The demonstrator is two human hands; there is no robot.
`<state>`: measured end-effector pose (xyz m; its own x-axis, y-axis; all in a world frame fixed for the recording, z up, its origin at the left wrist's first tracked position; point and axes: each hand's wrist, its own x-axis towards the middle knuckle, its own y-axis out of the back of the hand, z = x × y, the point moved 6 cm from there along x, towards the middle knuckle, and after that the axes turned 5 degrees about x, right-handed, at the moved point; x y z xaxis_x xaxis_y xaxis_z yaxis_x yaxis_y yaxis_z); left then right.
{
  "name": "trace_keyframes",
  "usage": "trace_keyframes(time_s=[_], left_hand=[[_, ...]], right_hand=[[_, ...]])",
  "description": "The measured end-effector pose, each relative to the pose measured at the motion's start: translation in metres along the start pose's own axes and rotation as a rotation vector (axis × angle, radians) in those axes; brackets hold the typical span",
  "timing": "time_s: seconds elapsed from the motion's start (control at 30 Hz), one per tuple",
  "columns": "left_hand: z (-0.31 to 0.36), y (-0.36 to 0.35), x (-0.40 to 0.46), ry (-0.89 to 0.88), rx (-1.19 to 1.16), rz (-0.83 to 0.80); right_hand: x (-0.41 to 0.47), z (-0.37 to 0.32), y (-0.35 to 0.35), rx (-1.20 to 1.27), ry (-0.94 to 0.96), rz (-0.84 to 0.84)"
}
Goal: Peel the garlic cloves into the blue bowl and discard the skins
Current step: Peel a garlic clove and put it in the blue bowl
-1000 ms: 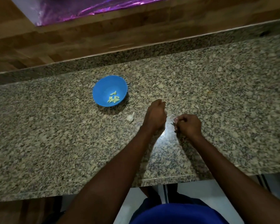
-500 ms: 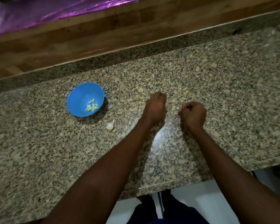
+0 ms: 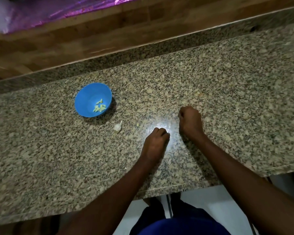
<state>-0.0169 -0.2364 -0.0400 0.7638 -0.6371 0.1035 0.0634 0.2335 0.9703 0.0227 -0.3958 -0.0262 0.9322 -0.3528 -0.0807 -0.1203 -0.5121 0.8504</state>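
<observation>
My left grip (image 3: 157,141) curled at centre frame, contents unclear, my right grip (image 3: 190,120) likewise fisted, blue bowl (image 3: 85,100) holding peeled cloves (image 3: 99,107) upper left, garlic piece (image 3: 118,127) on tabletop (image 3: 227,99)

Both forearms are bare from the wrist up to where they leave the bottom of the view, with no sleeve, watch, bracelet or ring showing on either the left hand (image 3: 155,145) or the right hand (image 3: 190,122). At the bottom edge a bright blue garment (image 3: 183,227) covers the torso (only a rounded patch of it shows, so its cut cannot be told). Just above that patch lie dark trousers or shorts (image 3: 159,216), their fabric near black in the dim light, with no markings or seams that can be made out.
</observation>
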Motion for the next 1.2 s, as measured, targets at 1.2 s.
trace_keyframes(time_s=[1.2], left_hand=[[-0.041,0.025,-0.129,0.357,-0.204,0.062]], right_hand=[[-0.108,-0.037,-0.055,0.684,-0.396,-0.237]])
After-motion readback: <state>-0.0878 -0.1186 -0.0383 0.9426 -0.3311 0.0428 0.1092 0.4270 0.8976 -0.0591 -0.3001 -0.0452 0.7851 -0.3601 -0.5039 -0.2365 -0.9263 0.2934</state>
